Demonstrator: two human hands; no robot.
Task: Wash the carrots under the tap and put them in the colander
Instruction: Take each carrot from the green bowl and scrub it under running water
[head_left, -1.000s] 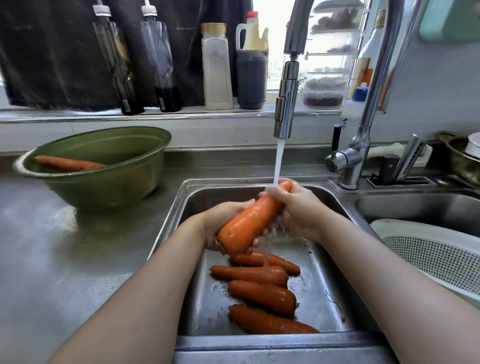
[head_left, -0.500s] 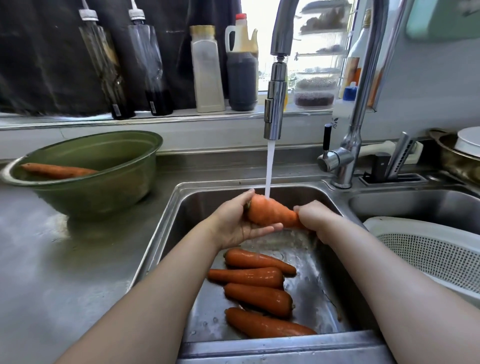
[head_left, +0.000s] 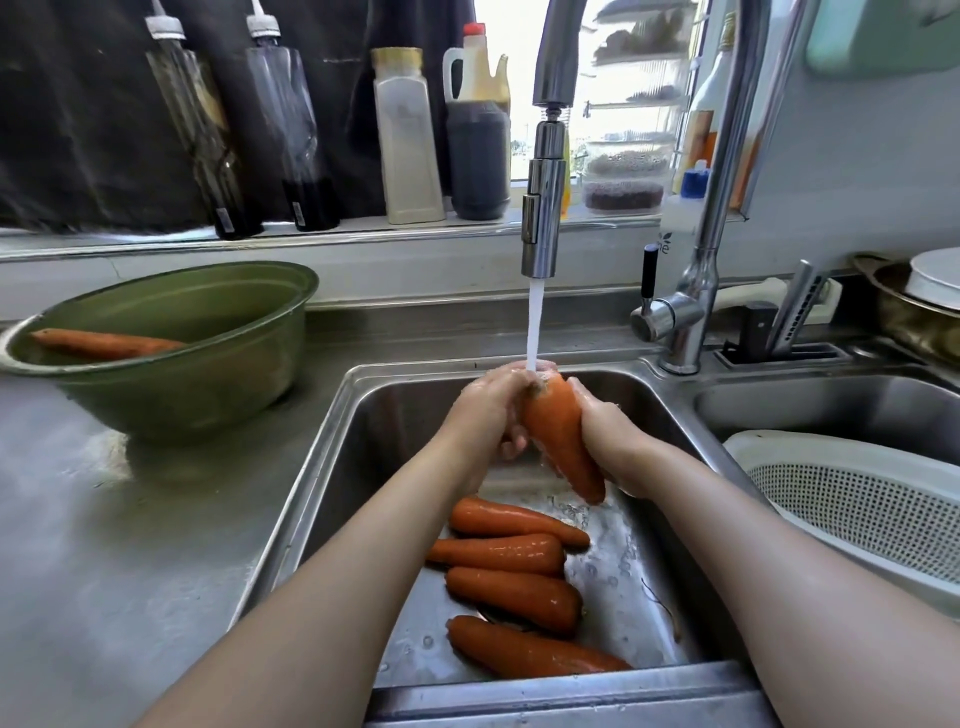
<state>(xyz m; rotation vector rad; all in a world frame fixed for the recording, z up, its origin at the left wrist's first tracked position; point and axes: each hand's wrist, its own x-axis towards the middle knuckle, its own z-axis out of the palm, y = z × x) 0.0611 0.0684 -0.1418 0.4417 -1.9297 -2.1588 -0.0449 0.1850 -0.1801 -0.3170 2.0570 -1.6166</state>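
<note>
While the tap runs, hands: left hand and right hand grasp a carrot under the stream.
Sink: four carrots lie inside.
Green bowl, far left: lone carrot.
Colander: right basin.
Counter: steel.
Windowsill: bottles.

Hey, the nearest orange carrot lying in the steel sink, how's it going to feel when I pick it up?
Probably slippery: the nearest orange carrot glistens wet on the steel sink floor. Likely stiff, since it lies straight. Its round, tapered body may roll if nudged.
</note>
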